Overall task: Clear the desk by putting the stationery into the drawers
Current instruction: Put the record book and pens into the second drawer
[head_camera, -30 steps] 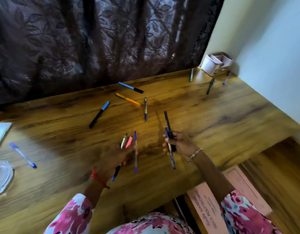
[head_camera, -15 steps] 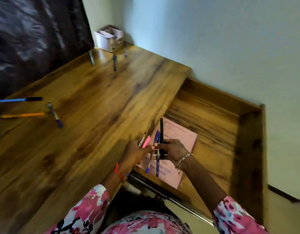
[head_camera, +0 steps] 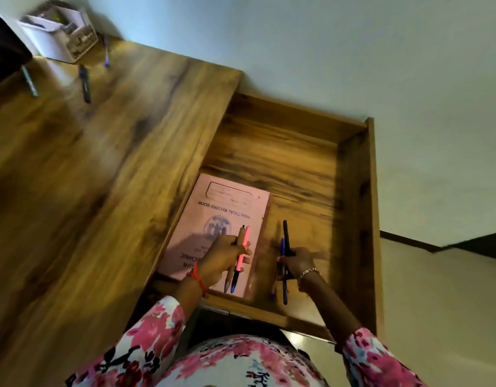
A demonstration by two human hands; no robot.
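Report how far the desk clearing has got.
Done: the drawer stands open with a pink book lying inside. In hand: the left hand grips a pink pen and others above the book; the right hand grips black and blue pens over the drawer's bare floor, none released. Left: at least three pens lie on the desk near the white box.

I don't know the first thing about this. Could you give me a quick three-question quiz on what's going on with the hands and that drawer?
1. True or false: the drawer is pulled open.
2. What lies in the drawer beneath the left hand?
A) a pink record book
B) a laptop
C) a pair of scissors
3. Fill in: the right hand grips several ___ over the drawer's bare wooden floor.

Key: 1 true; 2 A; 3 pens.
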